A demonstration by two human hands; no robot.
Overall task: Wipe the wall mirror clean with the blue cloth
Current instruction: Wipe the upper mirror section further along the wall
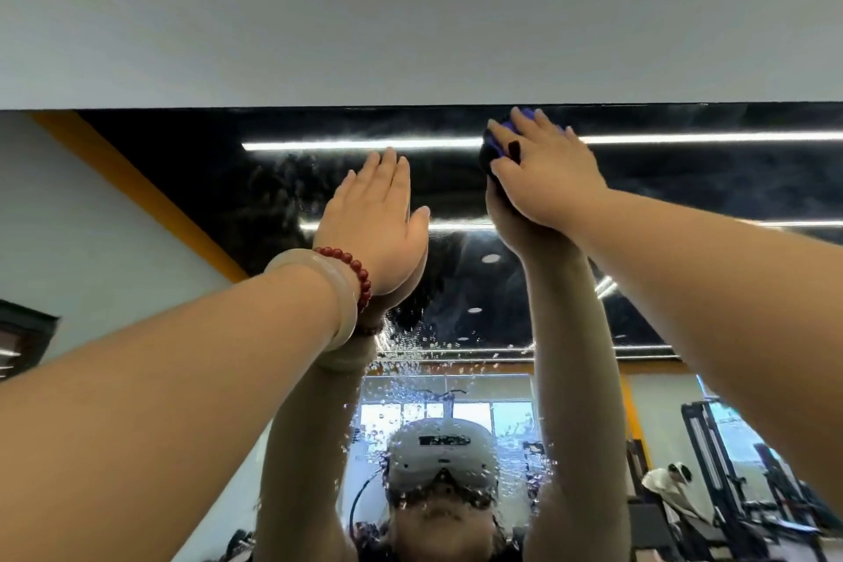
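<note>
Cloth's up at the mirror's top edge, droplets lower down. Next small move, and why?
Probably drag the right hand and its blue cloth down the mirror toward the water droplets. The cloth is pressed near the top edge, so there is little glass left above it, while the spray below looks unwiped. The left hand lies flat on the glass, empty, and can brace there.

Right hand [545, 169] presses the bunched blue cloth [498, 146] against the droplet-spattered wall mirror [191, 178] near its top edge; left hand [378, 219] lies flat on the glass.

Droplet-spattered wall mirror [456, 333], bunched blue cloth [502, 141] pressed near its top edge
</note>
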